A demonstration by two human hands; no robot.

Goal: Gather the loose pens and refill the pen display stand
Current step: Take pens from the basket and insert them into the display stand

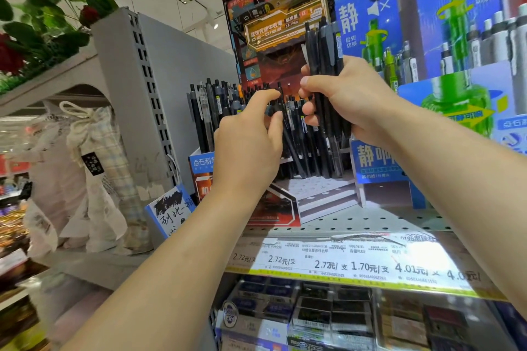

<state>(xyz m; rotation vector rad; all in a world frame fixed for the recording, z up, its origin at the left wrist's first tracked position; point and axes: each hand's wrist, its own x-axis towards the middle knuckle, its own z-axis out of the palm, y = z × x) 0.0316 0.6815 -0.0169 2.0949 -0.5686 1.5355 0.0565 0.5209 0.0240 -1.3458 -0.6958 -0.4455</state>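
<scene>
Pens fill the red-and-black pen display stand (281,17) on a perforated white shelf (370,219) in a shop aisle, blue displays (427,8) to its right. A bundle of black pens (325,48) stands upright, tops up, clasped inside the curled fingers of the right hand (350,100), in front of the stand. The left hand (248,137) pinches a single black pen (288,134) between thumb and forefinger, its long axis leaning down-right among the stocked pens.
</scene>
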